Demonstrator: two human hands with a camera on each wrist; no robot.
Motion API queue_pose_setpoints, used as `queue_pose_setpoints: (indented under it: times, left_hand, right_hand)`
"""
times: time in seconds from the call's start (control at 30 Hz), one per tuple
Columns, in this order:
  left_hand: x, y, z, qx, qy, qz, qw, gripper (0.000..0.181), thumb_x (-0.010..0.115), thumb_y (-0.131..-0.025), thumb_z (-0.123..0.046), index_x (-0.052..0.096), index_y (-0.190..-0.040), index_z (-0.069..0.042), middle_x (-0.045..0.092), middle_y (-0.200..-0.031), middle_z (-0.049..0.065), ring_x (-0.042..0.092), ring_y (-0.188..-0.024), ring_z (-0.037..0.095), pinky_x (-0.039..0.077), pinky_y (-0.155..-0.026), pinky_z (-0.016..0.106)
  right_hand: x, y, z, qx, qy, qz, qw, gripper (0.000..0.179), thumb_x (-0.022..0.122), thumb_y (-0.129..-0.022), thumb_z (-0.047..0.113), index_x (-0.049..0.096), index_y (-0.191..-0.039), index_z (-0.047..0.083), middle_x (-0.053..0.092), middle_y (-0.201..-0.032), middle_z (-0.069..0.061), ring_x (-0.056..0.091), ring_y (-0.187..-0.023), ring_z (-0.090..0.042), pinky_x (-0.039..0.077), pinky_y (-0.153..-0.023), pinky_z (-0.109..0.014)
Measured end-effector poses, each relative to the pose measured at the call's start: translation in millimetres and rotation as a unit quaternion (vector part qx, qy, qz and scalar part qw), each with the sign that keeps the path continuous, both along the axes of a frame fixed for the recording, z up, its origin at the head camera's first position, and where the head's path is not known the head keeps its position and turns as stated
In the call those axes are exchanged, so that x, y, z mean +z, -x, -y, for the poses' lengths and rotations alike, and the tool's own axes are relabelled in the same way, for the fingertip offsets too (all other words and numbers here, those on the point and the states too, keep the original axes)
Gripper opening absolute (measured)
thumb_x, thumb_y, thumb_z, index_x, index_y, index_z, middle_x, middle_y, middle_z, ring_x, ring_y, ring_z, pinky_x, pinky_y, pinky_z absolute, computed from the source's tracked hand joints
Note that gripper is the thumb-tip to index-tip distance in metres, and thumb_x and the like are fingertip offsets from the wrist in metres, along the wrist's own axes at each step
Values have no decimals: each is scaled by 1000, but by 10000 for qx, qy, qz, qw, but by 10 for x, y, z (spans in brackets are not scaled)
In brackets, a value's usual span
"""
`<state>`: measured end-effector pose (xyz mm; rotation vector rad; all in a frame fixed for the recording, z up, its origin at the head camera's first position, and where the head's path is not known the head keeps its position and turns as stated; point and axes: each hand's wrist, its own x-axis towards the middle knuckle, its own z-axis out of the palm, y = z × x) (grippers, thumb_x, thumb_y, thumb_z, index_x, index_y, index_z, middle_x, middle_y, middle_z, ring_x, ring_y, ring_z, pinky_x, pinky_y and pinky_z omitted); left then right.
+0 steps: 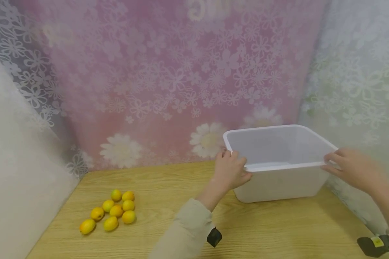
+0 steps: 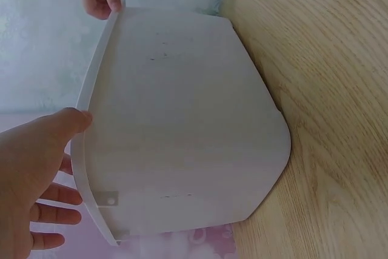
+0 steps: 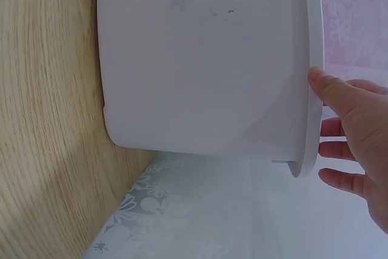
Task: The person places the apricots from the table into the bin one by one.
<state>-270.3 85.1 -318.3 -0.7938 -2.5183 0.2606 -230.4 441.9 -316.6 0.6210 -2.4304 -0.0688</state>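
A white plastic storage bin [image 1: 285,183], open at the top, stands on the right side of the wooden table. My left hand [image 1: 230,169] grips its rim at the near left corner, thumb on the outer face and fingers over the edge. At the near right corner my right hand [image 1: 351,167] pinches the same rim between thumb and fingers. In the left wrist view the left thumb presses the rim of the bin [image 2: 182,113]. The right wrist view has the right thumb on the rim, with the other fingers behind it.
Several small oval yellow-orange fruits [image 1: 116,211], some tinged green, lie grouped on the left of the table [image 1: 181,187]. A pink flowered backdrop [image 1: 168,86] rises behind the table. Pale flowered sheets hang at the left [image 1: 22,151] and right [image 1: 360,90].
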Motion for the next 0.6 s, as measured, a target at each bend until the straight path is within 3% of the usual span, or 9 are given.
queue_pose_setpoints:
  times: [0.17,0.4,0.6]
  left_hand:
    - [-11,-30,131,-16,21,23,10000,44,46,-83,-67,60,-105,-31,55,-98,-6,50,-88,15,38,-77,32]
    - [-4,-55,302,7,82,-49,10000,45,45,-83,-67,60,-104,-30,52,-91,-6,45,-77,14,34,-67,29]
    - [0,-61,449,-3,100,-79,9999,47,44,-84,-66,61,-108,-29,54,-94,-5,48,-80,15,37,-69,30]
  right_hand:
    - [-41,14,95,269,-81,-335,9990,27,75,-70,30,64,-84,9,60,-71,-8,55,-57,-23,47,-49,-39]
    - [-12,-3,251,98,-100,-123,9998,26,76,-68,25,63,-86,10,59,-72,-4,53,-58,-18,45,-47,-33]
    - [21,-37,404,155,-217,-82,9996,25,76,-69,26,64,-85,12,58,-72,0,52,-58,-16,43,-47,-31]
